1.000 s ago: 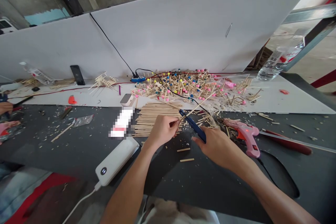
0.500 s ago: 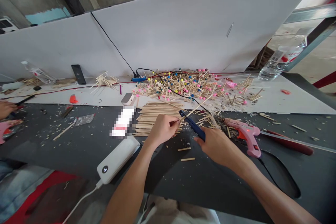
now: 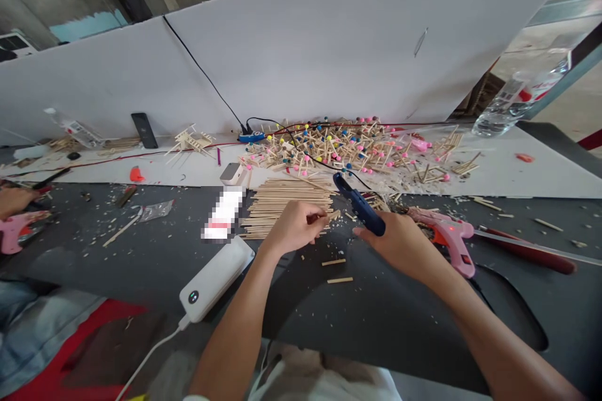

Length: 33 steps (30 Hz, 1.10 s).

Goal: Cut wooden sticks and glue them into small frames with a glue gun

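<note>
Two hands: both are hovering over the dark table [image 3: 376, 332], side by side and apart.
Left hand [image 3: 297, 225]: fingers are curling shut and pinching a short stick [image 3: 333, 215], mostly hidden by the grip; the visible end is pointing toward the right hand.
Right hand [image 3: 399, 241]: is grasping the blue tool [image 3: 360, 205] by its lower end; the upper end is pointing away from the person.
Stick row [image 3: 268, 210]: is lying flat beyond the left hand, which is covering part of it.
Cut pieces [image 3: 340, 280]: two are resting on the table, nearer the person than the hands.
Pile [image 3: 324, 144]: bead-tipped sticks are spreading over the white board [image 3: 503, 169].
Glue gun [image 3: 458, 235]: is lying just right of the right hand, its red light glowing.
Power bank [image 3: 219, 279]: is lying left of the left forearm, a white cable running from its near end.
Stick frame [image 3: 190, 140]: is sitting left of the pile.
Co-worker's hand [image 3: 14, 202]: is showing at the left edge; its grip cannot be told.
</note>
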### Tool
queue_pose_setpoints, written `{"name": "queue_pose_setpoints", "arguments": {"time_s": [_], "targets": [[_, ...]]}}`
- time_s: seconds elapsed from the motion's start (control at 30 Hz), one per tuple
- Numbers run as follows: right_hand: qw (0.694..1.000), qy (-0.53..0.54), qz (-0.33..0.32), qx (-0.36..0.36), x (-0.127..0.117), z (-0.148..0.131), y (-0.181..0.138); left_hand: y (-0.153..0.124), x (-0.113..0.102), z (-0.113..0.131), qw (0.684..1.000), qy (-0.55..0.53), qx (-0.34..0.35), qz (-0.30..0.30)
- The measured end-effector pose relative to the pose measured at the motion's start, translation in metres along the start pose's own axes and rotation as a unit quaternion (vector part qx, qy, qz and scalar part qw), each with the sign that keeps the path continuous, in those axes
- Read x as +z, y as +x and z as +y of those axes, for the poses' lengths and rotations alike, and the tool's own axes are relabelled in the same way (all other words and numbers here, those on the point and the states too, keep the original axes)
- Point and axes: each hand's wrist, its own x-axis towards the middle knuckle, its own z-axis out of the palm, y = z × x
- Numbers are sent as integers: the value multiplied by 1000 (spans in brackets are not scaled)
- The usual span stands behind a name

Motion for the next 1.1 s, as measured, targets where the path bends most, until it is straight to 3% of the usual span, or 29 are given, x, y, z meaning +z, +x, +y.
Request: {"name": "queue_pose_setpoints", "arguments": {"time_s": [0.33, 0.63, 0.7, 0.87, 1.0, 1.1], "targets": [[997, 33, 66, 16, -11, 3, 0, 4, 22, 0, 975, 149, -27, -164], [974, 160, 128, 93, -23, 19, -1, 6, 21, -9, 975, 138, -29, -169], [963, 212, 141, 92, -24, 20, -1, 7, 26, -7, 981, 138, -10, -134], [915, 342, 197, 81, -25, 20, -1, 17, 42, 4, 983, 166, 42, 58], [876, 408, 250, 69, -23, 25, 2, 38, 43, 14, 945, 296, 71, 121], [850, 446, 275, 64, -24, 28, 4, 64, 40, 16, 897, 421, 71, 118]]}}
